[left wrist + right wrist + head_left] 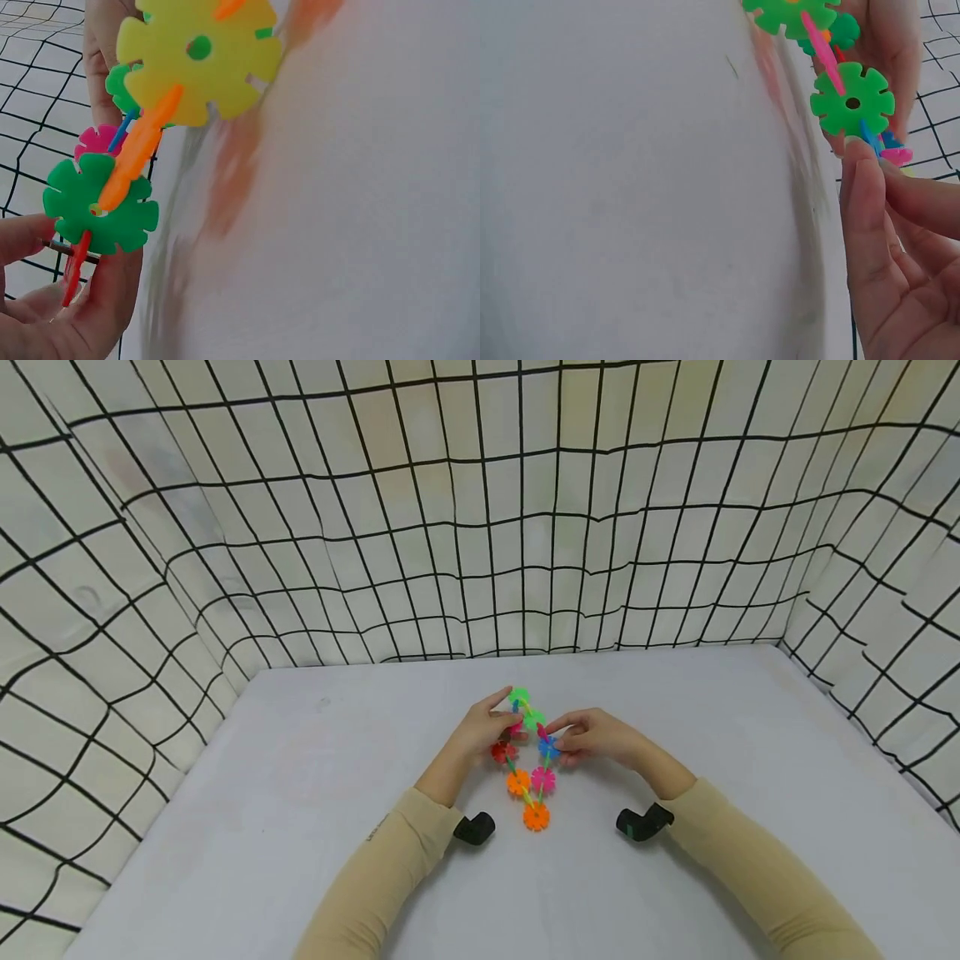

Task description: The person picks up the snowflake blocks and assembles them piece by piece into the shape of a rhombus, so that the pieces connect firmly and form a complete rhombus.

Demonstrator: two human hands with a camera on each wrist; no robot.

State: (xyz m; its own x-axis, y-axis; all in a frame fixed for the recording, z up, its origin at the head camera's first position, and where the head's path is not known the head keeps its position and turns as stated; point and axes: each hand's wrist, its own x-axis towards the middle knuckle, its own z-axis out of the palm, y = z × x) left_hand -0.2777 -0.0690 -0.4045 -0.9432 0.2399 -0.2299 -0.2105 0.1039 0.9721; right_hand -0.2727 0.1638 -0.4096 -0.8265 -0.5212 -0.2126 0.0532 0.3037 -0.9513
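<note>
A chain of notched plastic snowflake discs, linked edge to edge, forms a loop between the hands; an orange disc (536, 817) is at its near end and a green disc (519, 696) at its far end. My left hand (480, 732) grips the loop's left side, above a red disc (502, 752); its fingers hide part of that side. On the right, my right hand (596, 735) pinches the loop beside a blue disc (549, 747). The right wrist view has thumb and finger closed on a blue piece just below a green disc (853, 101).
A white-covered table (285, 777) lies beneath the hands. Black netting (487, 518) over pale sheeting rises at the back and both sides. Black curved pieces (474, 829) jut from both sleeve cuffs near the tabletop.
</note>
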